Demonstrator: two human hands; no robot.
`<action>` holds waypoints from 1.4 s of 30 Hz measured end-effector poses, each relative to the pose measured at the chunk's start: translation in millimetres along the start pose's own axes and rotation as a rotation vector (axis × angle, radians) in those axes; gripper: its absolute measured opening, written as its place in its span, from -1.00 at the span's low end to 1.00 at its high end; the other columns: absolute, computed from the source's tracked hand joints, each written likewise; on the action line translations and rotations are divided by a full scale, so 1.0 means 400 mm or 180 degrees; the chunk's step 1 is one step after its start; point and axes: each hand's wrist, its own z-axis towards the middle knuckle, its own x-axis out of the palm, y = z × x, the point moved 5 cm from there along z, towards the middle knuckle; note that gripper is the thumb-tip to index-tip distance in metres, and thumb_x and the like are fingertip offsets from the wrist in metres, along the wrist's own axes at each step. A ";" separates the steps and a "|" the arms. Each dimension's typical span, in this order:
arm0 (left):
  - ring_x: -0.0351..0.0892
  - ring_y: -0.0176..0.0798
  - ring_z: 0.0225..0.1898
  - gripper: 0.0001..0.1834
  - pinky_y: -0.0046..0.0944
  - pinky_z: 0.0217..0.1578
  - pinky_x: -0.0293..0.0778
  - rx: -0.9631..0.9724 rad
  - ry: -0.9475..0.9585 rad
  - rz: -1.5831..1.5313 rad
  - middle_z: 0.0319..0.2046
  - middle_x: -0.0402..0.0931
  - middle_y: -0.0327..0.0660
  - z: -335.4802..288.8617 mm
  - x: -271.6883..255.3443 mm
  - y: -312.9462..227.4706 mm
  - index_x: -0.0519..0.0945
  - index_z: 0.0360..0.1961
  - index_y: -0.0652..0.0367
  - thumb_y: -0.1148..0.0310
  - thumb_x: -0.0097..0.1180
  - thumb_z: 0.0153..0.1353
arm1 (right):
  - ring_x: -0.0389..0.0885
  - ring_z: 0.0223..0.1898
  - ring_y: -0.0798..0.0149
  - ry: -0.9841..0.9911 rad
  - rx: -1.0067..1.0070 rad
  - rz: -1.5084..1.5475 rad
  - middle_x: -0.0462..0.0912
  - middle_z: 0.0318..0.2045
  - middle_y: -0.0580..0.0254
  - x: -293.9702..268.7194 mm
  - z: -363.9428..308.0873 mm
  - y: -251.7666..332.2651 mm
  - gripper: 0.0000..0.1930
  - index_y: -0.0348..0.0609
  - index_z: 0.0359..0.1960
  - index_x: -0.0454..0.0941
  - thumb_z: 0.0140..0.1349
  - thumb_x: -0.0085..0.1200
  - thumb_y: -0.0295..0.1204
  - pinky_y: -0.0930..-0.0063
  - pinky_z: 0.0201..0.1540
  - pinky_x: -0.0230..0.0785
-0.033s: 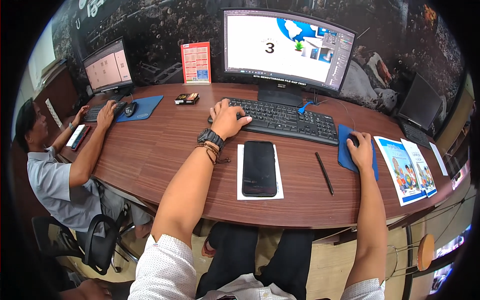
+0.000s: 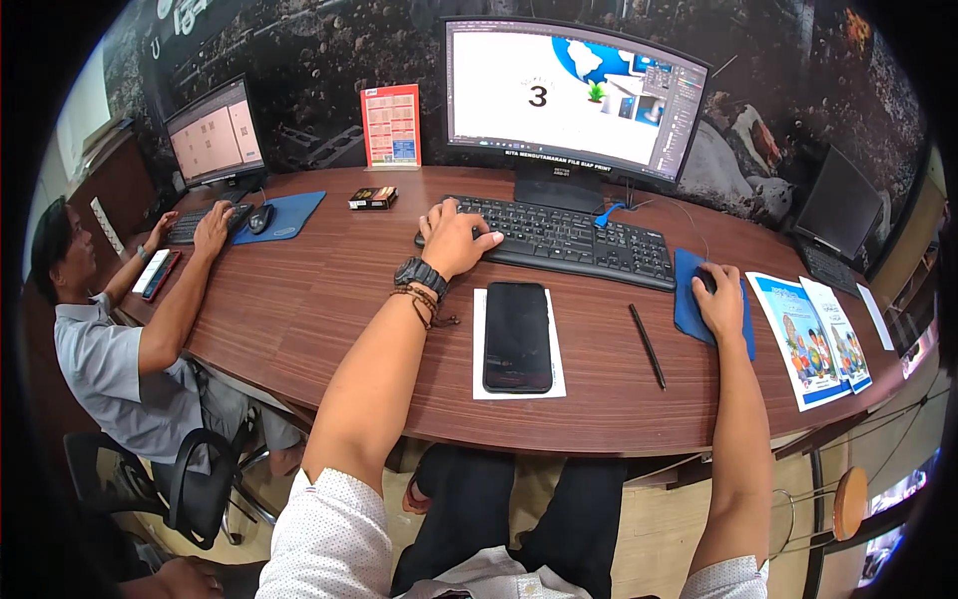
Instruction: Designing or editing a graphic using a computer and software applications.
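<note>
My left hand [image 2: 454, 238] rests on the left end of a black keyboard [image 2: 574, 235], fingers spread over the keys. Under my right hand [image 2: 720, 304], the fingers are curved round a black computer mouse [image 2: 705, 281], which sits on a blue mouse pad [image 2: 689, 314]. Behind the keyboard stands a curved monitor [image 2: 499, 70] with a design program on its screen. A black smartphone [image 2: 518, 337] lies on a white sheet of paper [image 2: 559, 379] between my forearms. To its right is a thin black pen [image 2: 648, 345].
Colourful printed leaflets [image 2: 803, 339] lie right of the mouse pad. A small black box [image 2: 373, 198] and a red-framed calendar [image 2: 391, 125] stand at the back left. A co-worker [image 2: 130, 329] works at another computer on the left; a dark monitor [image 2: 840, 200] stands at far right.
</note>
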 end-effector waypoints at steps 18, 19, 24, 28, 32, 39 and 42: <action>0.33 0.29 0.12 -0.37 0.10 0.08 0.44 -0.0744 0.0176 0.0352 0.07 0.30 0.22 0.003 -0.015 0.015 0.57 -0.12 0.50 0.00 0.24 0.17 | 0.48 0.11 -0.06 0.0075 -0.0006 0.0171 0.48 0.04 0.01 -0.009 -0.002 0.011 -0.66 -0.08 -0.03 0.62 0.14 0.17 -0.31 0.17 0.16 0.35; 0.33 0.29 0.12 -0.37 0.10 0.08 0.44 -0.0737 0.0175 0.0351 0.07 0.30 0.22 0.003 -0.016 0.013 0.57 -0.12 0.50 0.00 0.24 0.17 | 0.48 0.11 -0.06 0.0073 -0.0020 0.0172 0.48 0.05 0.01 -0.008 -0.002 0.010 -0.66 -0.08 -0.03 0.62 0.14 0.16 -0.31 0.17 0.16 0.35; 0.32 0.29 0.11 -0.38 0.10 0.10 0.42 -0.0730 0.0105 0.0381 0.09 0.30 0.21 0.001 -0.007 0.021 0.57 -0.12 0.50 0.00 0.22 0.18 | 0.48 0.11 -0.06 0.0077 -0.0015 0.0178 0.48 0.05 0.00 -0.010 -0.007 0.014 -0.66 -0.08 -0.03 0.62 0.15 0.16 -0.31 0.17 0.16 0.35; 0.33 0.29 0.11 -0.38 0.11 0.10 0.42 -0.0731 0.0092 0.0389 0.08 0.31 0.21 0.001 -0.004 0.028 0.57 -0.12 0.50 0.00 0.22 0.18 | 0.48 0.11 -0.06 0.0076 -0.0066 0.0192 0.48 0.05 0.00 -0.004 -0.004 0.011 -0.66 -0.09 -0.03 0.63 0.15 0.15 -0.30 0.17 0.16 0.35; 0.34 0.25 0.12 -0.40 0.07 0.11 0.43 -0.0775 0.0119 0.0370 0.10 0.31 0.18 0.003 -0.007 0.017 0.57 -0.10 0.51 0.04 0.23 0.17 | 0.48 0.12 -0.07 0.0106 -0.0044 0.0187 0.47 0.06 0.01 -0.005 -0.001 0.004 -0.66 -0.07 -0.03 0.62 0.16 0.16 -0.29 0.16 0.16 0.35; 0.33 0.25 0.13 -0.39 0.08 0.11 0.42 -0.0774 0.0081 0.0404 0.11 0.30 0.18 0.006 -0.001 0.027 0.57 -0.08 0.49 0.04 0.24 0.16 | 0.48 0.12 -0.07 0.0092 -0.0101 0.0153 0.48 0.06 0.02 0.010 0.004 -0.008 -0.66 -0.03 -0.02 0.62 0.16 0.16 -0.27 0.15 0.17 0.35; 0.33 0.25 0.12 -0.39 0.08 0.11 0.43 -0.0790 0.0110 0.0402 0.10 0.30 0.17 0.004 -0.002 0.022 0.57 -0.08 0.48 0.04 0.23 0.16 | 0.48 0.12 -0.07 0.0090 -0.0082 0.0166 0.48 0.06 0.01 0.008 0.003 -0.010 -0.66 -0.04 -0.02 0.62 0.16 0.16 -0.27 0.15 0.17 0.35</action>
